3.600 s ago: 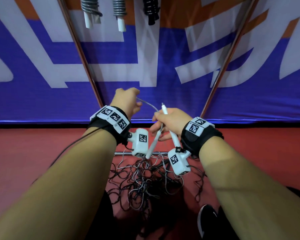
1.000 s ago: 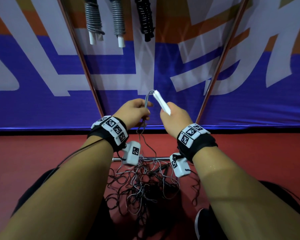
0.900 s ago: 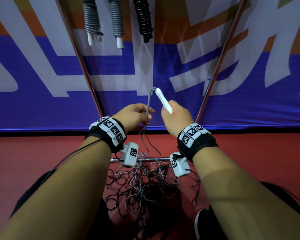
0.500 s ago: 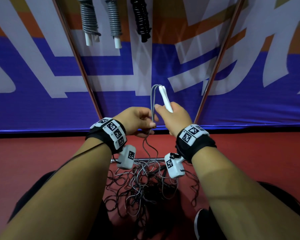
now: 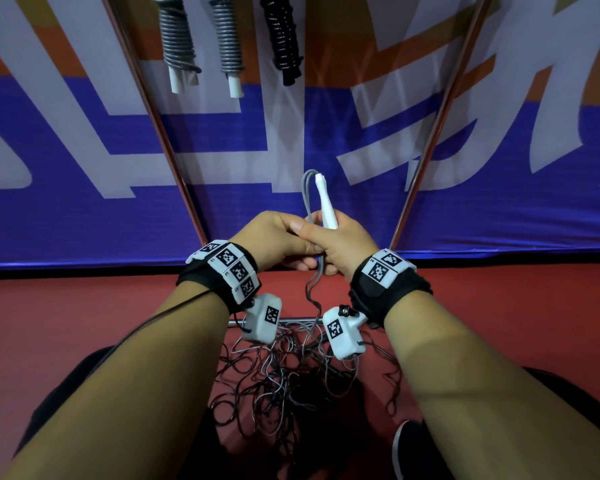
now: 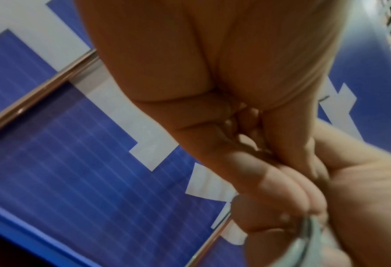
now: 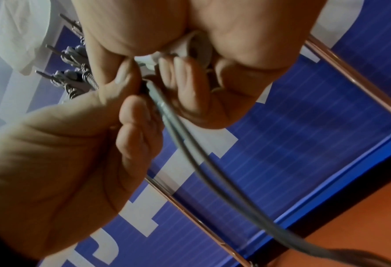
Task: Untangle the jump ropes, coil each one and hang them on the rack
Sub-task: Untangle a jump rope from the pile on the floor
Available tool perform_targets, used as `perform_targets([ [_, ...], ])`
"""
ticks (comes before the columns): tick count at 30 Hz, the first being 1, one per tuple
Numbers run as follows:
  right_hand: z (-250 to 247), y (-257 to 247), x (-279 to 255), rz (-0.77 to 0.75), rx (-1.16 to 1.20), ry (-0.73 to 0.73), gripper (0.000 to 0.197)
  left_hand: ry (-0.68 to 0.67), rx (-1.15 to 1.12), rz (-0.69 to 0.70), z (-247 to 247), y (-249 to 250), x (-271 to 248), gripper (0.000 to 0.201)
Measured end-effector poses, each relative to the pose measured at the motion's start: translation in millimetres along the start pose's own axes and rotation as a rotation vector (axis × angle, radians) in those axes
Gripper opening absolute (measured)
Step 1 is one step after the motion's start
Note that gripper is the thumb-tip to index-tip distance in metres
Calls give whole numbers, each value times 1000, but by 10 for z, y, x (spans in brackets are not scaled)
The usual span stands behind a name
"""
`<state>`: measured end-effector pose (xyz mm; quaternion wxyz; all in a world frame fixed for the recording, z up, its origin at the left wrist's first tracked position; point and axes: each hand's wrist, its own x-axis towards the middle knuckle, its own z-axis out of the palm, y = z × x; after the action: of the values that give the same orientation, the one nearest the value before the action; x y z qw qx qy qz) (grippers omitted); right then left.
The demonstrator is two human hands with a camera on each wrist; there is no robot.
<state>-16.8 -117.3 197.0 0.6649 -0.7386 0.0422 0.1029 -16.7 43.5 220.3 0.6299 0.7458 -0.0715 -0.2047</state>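
Observation:
My right hand [image 5: 329,244] grips a white jump-rope handle [image 5: 326,206] that points up. A grey rope [image 5: 305,192] leaves the handle's tip, folds over and runs down beside it as two strands. My left hand [image 5: 300,249] presses against the right one and pinches those strands just below the handle. In the right wrist view, the left hand's fingers [image 7: 139,115] hold the grey rope [image 7: 189,150] under the handle [image 7: 189,48]. The strands drop to a tangle of black and grey ropes [image 5: 291,375] on the floor. The left wrist view is blurred; the left hand [image 6: 258,144] touches the right hand [image 6: 361,198].
Three coiled ropes hang on the rack above: two grey ones [image 5: 177,39] [image 5: 227,43] with white handles and a black one [image 5: 281,39]. Copper rack poles [image 5: 153,116] [image 5: 433,133] slant down to a floor bar [image 5: 291,320]. A blue banner stands behind. My shoe [image 5: 406,445] is at lower right.
The handle has swung upright in my right hand. My left hand has moved right until it touches the right hand, folding the rope into a narrow loop beside the handle.

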Motion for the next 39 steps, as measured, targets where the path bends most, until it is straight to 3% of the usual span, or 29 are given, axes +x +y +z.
perform_targets([
  [7,-78,-71,-7,-49,79,50,18,-71,-227,-33,20,71,-42,19],
  [11,-95,-69,-15,-68,83,71,23,-20,-260,-36,21,101,-23,23],
  [16,-54,-54,6,-51,91,38,20,243,-5,41,-25,84,85,25],
  [18,-38,-38,21,-45,72,56,19,294,-23,86,-39,74,122,21],
  [21,-33,-24,39,-43,62,66,19,292,-128,153,-20,100,115,6],
  [29,-16,33,50,-62,-237,-4,11,273,-349,212,-81,127,110,9],
  [39,26,87,93,-52,-358,30,22,359,-381,152,-90,76,199,29],
])
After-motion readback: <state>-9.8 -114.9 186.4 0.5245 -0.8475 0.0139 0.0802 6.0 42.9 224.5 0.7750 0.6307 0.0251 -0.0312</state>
